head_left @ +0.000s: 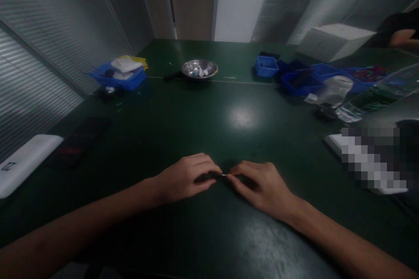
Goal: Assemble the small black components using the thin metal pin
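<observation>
Low over the green table, both hands meet around one small item. My left hand has its fingers closed on a small dark object with a silvery end; the fingers hide most of it, so its kind cannot be told. From the other side my right hand pinches with thumb and forefinger at the silvery end. Whether it grips a separate small part there is too small to make out.
A metal bowl with small items stands at the far middle. Blue trays are at left and right. A clear bottle, white box and another person's arm are right. A white device lies left.
</observation>
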A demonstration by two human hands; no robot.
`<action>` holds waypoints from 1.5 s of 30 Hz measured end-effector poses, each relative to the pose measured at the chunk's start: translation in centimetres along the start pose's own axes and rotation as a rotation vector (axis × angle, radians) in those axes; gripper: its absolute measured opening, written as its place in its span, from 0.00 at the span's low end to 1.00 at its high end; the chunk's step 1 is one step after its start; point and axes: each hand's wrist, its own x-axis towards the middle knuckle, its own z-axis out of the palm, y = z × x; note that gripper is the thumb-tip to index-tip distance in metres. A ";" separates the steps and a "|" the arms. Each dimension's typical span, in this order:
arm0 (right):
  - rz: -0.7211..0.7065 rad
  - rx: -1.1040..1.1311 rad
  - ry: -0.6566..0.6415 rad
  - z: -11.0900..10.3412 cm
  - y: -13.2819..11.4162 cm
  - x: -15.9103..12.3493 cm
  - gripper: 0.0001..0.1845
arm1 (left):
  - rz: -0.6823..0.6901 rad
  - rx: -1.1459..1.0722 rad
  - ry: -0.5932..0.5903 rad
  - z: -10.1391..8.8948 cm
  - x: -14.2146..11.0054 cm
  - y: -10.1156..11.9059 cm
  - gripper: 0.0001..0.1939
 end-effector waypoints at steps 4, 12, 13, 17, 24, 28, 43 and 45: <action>-0.038 -0.044 -0.033 0.1 0.0 0.0 0.13 | -0.007 -0.036 -0.015 -0.3 0.1 0.1 0.17; -0.036 -0.030 -0.026 -0.1 0.0 0.0 0.13 | 0.007 -0.061 -0.100 -1.6 -0.2 -0.7 0.16; -0.035 -0.032 -0.028 -0.1 0.0 0.0 0.13 | 0.009 -0.052 -0.104 -2.0 -0.3 -1.2 0.16; -0.019 -0.031 -0.043 -0.1 0.0 0.0 0.14 | -0.063 0.047 -0.012 -4.8 -0.9 -4.2 0.15; -0.017 -0.030 -0.052 -0.2 0.1 -0.1 0.15 | -0.429 0.430 0.296 -13.6 -4.9 -10.7 0.16; -0.017 -0.035 -0.053 0.0 0.3 -0.2 0.14 | -0.625 0.553 0.476 -17.3 -8.4 -13.6 0.18; -0.008 -0.041 -0.060 0.1 0.4 -0.2 0.14 | -1.167 0.611 0.322 -21.2 -11.6 -14.6 0.18; -0.002 -0.043 -0.065 0.1 0.4 -0.2 0.14 | -1.186 0.595 0.339 -21.0 -11.2 -14.1 0.17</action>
